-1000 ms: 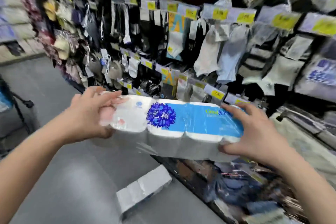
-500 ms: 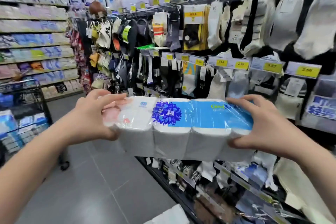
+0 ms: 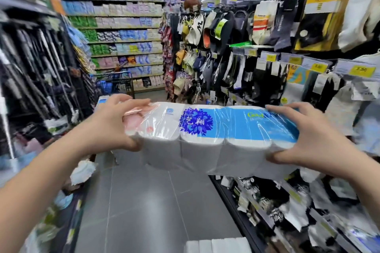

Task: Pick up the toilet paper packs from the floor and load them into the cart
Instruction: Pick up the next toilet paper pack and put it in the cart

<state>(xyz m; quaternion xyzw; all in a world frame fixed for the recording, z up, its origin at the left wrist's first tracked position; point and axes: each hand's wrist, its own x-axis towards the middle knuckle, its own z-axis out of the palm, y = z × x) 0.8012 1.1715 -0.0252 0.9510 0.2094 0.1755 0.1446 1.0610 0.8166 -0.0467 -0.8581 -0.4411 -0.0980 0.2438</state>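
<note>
I hold a plastic-wrapped toilet paper pack (image 3: 207, 139), white rolls under a blue and white label with a purple flower, level at chest height over the aisle. My left hand (image 3: 112, 123) grips its left end and my right hand (image 3: 306, 141) grips its right end. A blue wire cart (image 3: 116, 84) stands farther down the aisle, behind and left of the pack, partly hidden by my left hand. Another white toilet paper pack (image 3: 218, 245) lies on the floor at the bottom edge.
A rack of hanging socks and slippers (image 3: 267, 51) lines the right side. A dark display rack (image 3: 41, 72) lines the left. Shelves of packaged paper goods (image 3: 125, 33) close the far end. Grey tiled floor (image 3: 148, 201) runs between them.
The view has swung left and up from the sock rack to the aisle, bringing the cart and far shelves into sight. Both hands keep the same grip on the pack.
</note>
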